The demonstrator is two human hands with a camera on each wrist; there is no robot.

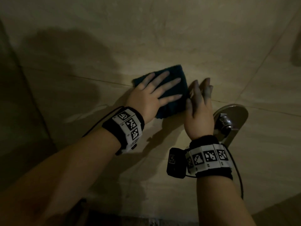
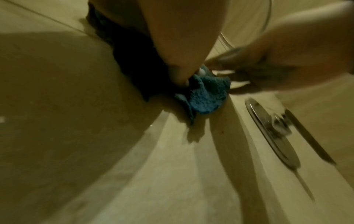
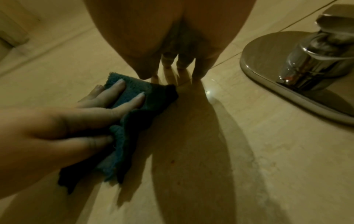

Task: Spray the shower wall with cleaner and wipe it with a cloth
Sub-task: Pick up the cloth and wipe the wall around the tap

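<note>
A folded dark blue cloth (image 1: pixel 171 93) (image 2: pixel 206 97) (image 3: pixel 134 115) lies flat against the beige tiled shower wall (image 1: pixel 146 38). My left hand (image 1: pixel 156 92) (image 3: pixel 80 121) presses it to the wall with straight, spread fingers. Just right of the cloth my right hand (image 1: pixel 198 98) (image 3: pixel 172 50) stands with its fingers straight and their tips at the wall by the cloth's right edge; it holds nothing. No spray bottle is in view.
A chrome shower valve with an oval plate (image 1: pixel 231 123) (image 3: pixel 298 72) (image 2: pixel 273 131) is fixed to the wall right below my right hand. A wall corner (image 1: pixel 24 95) runs down the left side. Grout lines cross the tiles. The light is dim.
</note>
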